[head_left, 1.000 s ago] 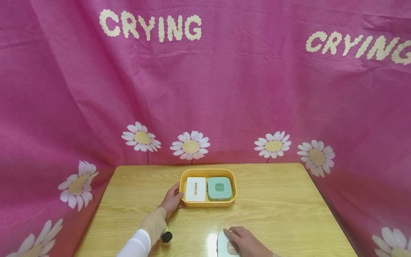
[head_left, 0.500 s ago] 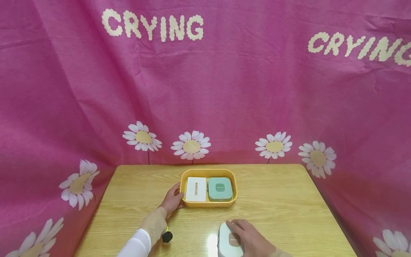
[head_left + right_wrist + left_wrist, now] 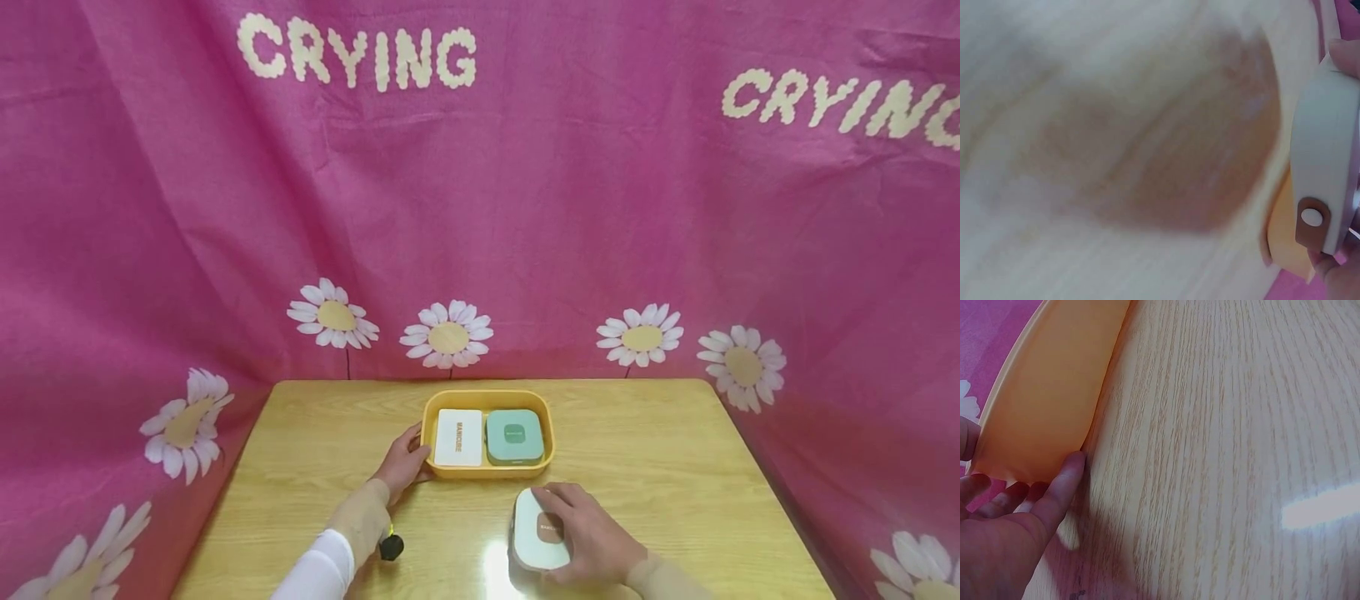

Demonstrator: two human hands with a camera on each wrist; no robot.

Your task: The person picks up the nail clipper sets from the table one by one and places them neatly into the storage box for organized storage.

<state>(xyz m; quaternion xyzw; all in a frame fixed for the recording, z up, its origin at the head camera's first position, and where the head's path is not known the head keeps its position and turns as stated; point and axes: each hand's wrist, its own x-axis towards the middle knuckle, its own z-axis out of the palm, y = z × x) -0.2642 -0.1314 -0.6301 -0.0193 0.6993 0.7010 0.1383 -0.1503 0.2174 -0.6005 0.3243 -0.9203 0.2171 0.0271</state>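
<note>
My right hand (image 3: pixel 596 537) grips a white square case (image 3: pixel 531 546) with rounded corners and a brown label. The case is raised off the table; its side, with a brown snap tab (image 3: pixel 1313 222), shows in the right wrist view. Beyond it stands a yellow tray (image 3: pixel 491 472), whose left end my left hand (image 3: pixel 403 458) holds. In the left wrist view, those fingers (image 3: pixel 1066 475) curl against the tray's outer wall (image 3: pixel 1054 387). Inside the tray, a white box (image 3: pixel 458 437) marked "MANICURE" lies at the left, beside a green square case (image 3: pixel 514 437).
The wooden table (image 3: pixel 660 467) reaches back to a pink curtain (image 3: pixel 540 208) printed with daisies and lettering. A small black object (image 3: pixel 391 547) hangs by a yellow band at my left wrist. Light glares off the tabletop near the front.
My right hand has carried the white case up from the table's near side toward the tray, and the case now tilts a little. My left hand and the tray have stayed in place.
</note>
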